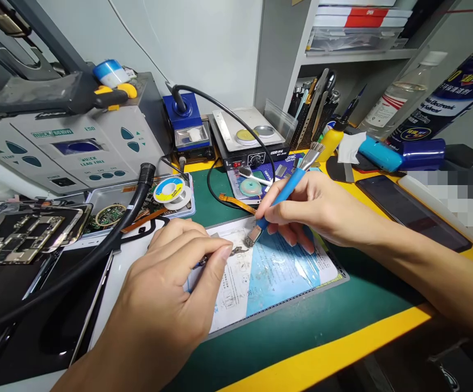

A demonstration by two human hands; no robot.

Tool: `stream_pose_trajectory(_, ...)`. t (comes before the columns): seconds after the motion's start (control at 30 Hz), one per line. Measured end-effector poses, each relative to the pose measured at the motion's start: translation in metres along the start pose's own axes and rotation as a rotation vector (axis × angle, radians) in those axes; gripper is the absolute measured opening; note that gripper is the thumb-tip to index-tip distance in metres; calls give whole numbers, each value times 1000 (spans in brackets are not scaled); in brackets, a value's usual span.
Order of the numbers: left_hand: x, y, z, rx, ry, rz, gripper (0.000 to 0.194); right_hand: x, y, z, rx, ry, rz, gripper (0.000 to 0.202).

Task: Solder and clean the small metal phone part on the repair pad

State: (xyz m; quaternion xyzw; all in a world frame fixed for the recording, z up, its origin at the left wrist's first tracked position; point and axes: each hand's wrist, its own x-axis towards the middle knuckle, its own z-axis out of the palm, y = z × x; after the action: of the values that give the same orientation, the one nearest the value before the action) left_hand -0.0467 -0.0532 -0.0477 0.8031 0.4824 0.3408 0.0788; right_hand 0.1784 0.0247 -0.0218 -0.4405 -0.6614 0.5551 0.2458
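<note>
My right hand is closed round a blue double-ended brush. The brush's lower bristles meet a small dark part above a printed white and blue sheet. My left hand pinches that small part between thumb and forefinger, and most of it is hidden by the fingers. The brush's other bristle end points up and away. The sheet lies on a green mat.
At the left stand a grey soldering station, a black hose and dismantled phones. Behind are a solder spool and a hot plate. A dark phone, a yellow bottle and a spray can are at the right.
</note>
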Motion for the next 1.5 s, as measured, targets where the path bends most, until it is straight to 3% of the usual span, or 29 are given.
stream_pose_trajectory(0.3,2,2,0,78,4,76,11,-3,-6,3,-50,-31,22,17)
stream_pose_trajectory(1.07,4,4,1,55,-17,-25,18,-2,2,3,-64,-8,-50,13)
stream_pose_trajectory(1.5,3,-3,0,93,-24,225,8,-1,-3,2,-56,-27,-54,13)
